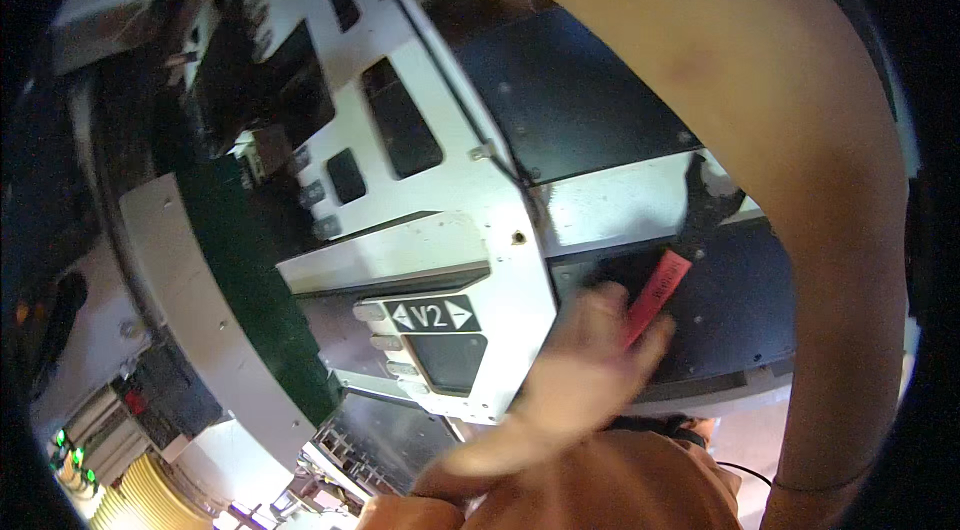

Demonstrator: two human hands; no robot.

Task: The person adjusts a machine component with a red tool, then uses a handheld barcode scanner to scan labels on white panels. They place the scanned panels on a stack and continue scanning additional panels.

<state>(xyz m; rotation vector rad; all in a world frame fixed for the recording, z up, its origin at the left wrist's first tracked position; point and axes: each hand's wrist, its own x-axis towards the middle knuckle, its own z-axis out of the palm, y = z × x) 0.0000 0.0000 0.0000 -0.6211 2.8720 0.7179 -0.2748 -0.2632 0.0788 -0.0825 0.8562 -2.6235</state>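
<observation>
My left hand (585, 360) is smeared by motion just right of the white machine panel's lower end. A flat red strip (657, 298) with dark printing sticks up from between its fingers, over a dark metal surface (730, 305). My right arm (800, 160) rises along the right side, bends at the elbow and crosses toward the top edge, where its hand is out of sight. The white panel (460, 200) stands tilted, with several cut-outs, a small dark screen and a row of grey buttons.
Left of the panel runs a dark green gap beside a curved pale metal strip (215, 310). A yellow ribbed hose (160, 495) and green lights (75, 455) show at the lower left. A pale bar (620, 200) crosses the dark surfaces on the right.
</observation>
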